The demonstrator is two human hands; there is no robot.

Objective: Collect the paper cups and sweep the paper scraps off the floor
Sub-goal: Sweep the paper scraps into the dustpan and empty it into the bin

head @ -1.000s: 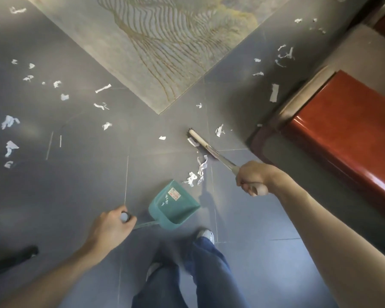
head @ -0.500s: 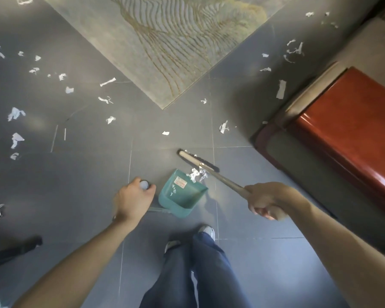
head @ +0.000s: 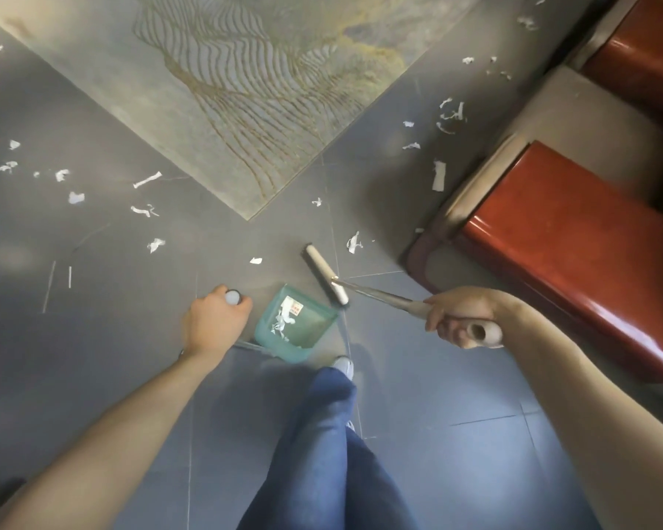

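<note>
Since the frame half a second earlier, the scraps bunched at the dustpan lip had gone inside the pan, and the broom head had pulled back to its far right edge. Fingers of the right hand (head: 461, 317) were curled tight around the pale grip of the broom (head: 327, 276); its metal shaft ran up-left to the head, which lay across the floor (head: 437, 434) touching the dustpan's far right corner. Fingers of the left hand (head: 216, 321) were curled round the top of the dustpan's upright handle, a white cap showing above the knuckles. Teal dustpan (head: 311, 330) sat on the floor between the two hands, just ahead of a shoe, with white paper scraps (head: 280, 323) lying in it beside a label. More loose scraps lay scattered over the grey tiles to the left and at upper right near the red bench (head: 575, 239). Patterned rug (head: 245, 89) lay beyond, well apart from the pan. No paper cups could be made out.
</note>
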